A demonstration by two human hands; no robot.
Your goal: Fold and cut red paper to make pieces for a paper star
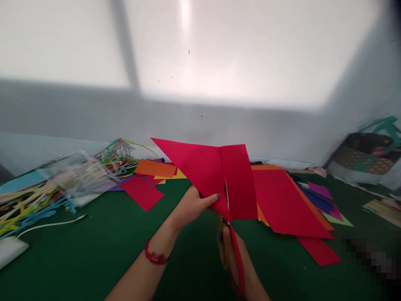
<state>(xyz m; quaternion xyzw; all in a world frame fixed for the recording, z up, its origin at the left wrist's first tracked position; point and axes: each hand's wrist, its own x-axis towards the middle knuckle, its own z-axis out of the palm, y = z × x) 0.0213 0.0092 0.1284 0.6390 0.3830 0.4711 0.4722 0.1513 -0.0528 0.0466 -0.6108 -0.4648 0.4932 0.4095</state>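
Note:
A sheet of red paper [200, 165] is held up above the green tabletop, its left part tapering to a point. My left hand [194, 205] grips its lower edge, thumb on top and fingers hidden beneath. In my right hand [239, 255] is a pair of scissors [237, 263] with red and yellow handles. Their blades reach up into the paper, and a slit shows along a line between the pointed part and the rectangular strip [239, 184] on the right. The strip is still joined at the top.
Red and orange sheets [288, 200] lie to the right, near blue and purple pieces [322, 198]. Smaller orange pieces [155, 168] lie left of centre. Colourful strips [28, 205] and a clear plastic sleeve [78, 171] are at far left, by a white cable [53, 224]. A pale wall [200, 83] stands behind.

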